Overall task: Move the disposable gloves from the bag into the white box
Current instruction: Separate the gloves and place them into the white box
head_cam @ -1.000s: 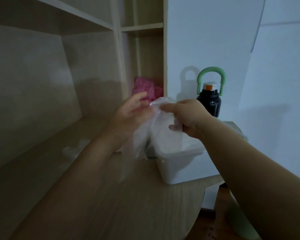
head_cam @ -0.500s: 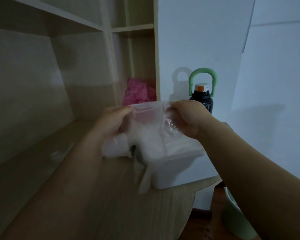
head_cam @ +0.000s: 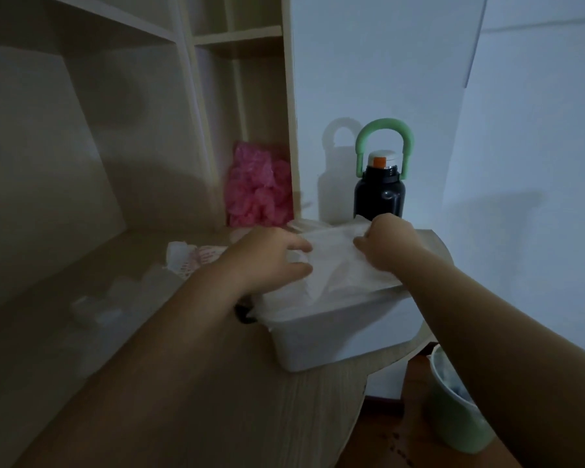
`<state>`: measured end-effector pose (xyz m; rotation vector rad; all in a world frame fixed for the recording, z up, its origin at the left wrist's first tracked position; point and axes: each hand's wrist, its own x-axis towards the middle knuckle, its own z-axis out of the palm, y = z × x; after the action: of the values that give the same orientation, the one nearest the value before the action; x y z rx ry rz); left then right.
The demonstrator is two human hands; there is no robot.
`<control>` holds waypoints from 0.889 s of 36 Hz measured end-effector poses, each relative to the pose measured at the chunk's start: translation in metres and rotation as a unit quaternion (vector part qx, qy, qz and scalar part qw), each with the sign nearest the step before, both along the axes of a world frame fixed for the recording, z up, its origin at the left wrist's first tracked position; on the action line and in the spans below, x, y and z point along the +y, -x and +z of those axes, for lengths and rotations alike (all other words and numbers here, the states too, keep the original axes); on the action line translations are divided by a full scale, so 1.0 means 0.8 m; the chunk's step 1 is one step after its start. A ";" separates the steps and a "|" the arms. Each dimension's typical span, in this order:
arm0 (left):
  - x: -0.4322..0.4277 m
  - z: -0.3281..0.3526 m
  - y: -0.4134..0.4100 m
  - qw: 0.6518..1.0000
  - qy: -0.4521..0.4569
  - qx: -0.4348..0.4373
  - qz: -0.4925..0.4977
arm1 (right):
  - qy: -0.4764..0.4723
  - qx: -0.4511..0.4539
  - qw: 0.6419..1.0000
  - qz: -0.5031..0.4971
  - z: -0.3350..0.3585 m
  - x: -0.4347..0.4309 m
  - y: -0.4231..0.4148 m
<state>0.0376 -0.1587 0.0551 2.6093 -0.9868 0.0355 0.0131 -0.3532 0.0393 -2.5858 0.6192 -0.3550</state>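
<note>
Over the open top of the white box [head_cam: 335, 336] lies the stack of disposable gloves [head_cam: 331, 261], a pale translucent sheet sagging into it. The left hand [head_cam: 267, 258] grips its left edge with curled fingers [head_cam: 299, 246]; the right hand [head_cam: 389, 241] pinches the far right corner. The box stands at the bench [head_cam: 217, 417] edge, the printed bag [head_cam: 193, 261] just left of it and a black bottle [head_cam: 379, 194] behind.

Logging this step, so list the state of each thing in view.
White box: open, standing on the desk.
Gloves: bunched at the box's open top.
Left hand: grips the gloves.
Right hand: pinches the gloves.
Bottle: upright, capped, handle raised.
Pink bag: crumpled, in a shelf compartment.
</note>
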 end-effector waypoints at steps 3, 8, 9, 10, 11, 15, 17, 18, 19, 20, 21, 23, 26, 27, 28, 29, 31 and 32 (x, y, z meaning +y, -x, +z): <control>-0.012 -0.002 -0.004 0.996 -0.085 -0.004 0.004 | 0.052 0.030 0.998 -0.009 0.004 -0.009 0.011; -0.027 -0.007 -0.005 0.990 -0.136 0.027 -0.003 | 0.191 -0.016 0.981 0.023 0.014 -0.012 0.024; -0.029 -0.007 -0.005 0.989 -0.141 0.031 -0.005 | 0.232 -0.029 0.971 0.046 0.017 -0.011 0.025; -0.032 -0.008 -0.005 0.988 -0.147 0.037 -0.006 | 0.255 -0.028 0.964 0.075 0.019 -0.009 0.024; -0.034 -0.008 -0.005 0.987 -0.155 0.042 -0.008 | 0.244 -0.013 0.963 0.113 0.021 -0.005 0.024; -0.047 -0.015 -0.008 0.973 -0.216 0.080 -0.022 | 0.141 0.156 0.953 0.216 0.014 0.007 0.020; -0.051 -0.016 -0.010 0.969 -0.227 0.092 -0.024 | 0.163 0.242 0.930 0.223 0.005 0.001 0.013; -0.051 -0.014 -0.010 0.969 -0.228 0.089 -0.019 | 0.164 0.270 0.922 0.223 0.003 -0.002 0.011; -0.050 -0.012 -0.010 0.970 -0.227 0.081 -0.013 | 0.157 0.286 0.918 0.223 0.002 -0.005 0.010; -0.049 -0.010 -0.010 0.971 -0.229 0.071 -0.009 | 0.151 0.293 0.916 0.227 0.002 -0.007 0.010; -0.048 -0.009 -0.010 0.969 -0.236 0.065 -0.008 | 0.149 0.296 0.914 0.236 0.003 -0.007 0.010; -0.046 -0.008 -0.009 0.962 -0.266 0.064 -0.006 | 0.150 0.297 0.909 0.251 0.005 -0.007 0.011; -0.051 -0.007 -0.008 0.941 -0.330 0.066 0.009 | 0.151 0.311 0.904 0.250 0.003 -0.011 0.006; -0.055 -0.008 -0.008 0.935 -0.350 0.065 0.008 | 0.151 0.317 0.904 0.243 0.000 -0.013 0.004; -0.059 -0.010 -0.010 0.927 -0.368 0.067 0.004 | 0.146 0.323 0.905 0.235 -0.001 -0.014 0.003; -0.061 -0.015 -0.012 0.920 -0.385 0.072 -0.001 | 0.138 0.331 0.905 0.230 -0.004 -0.013 0.003; -0.065 -0.024 -0.017 0.908 -0.410 0.081 -0.011 | 0.135 0.349 0.899 0.227 -0.007 -0.011 0.005; -0.067 -0.028 -0.018 0.906 -0.415 0.084 -0.014 | 0.137 0.354 0.898 0.223 -0.008 -0.011 0.005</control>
<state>0.0523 -0.2120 0.0329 3.2523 -1.1480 -0.7653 0.0090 -0.3624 0.0331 -2.9984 0.1726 0.7300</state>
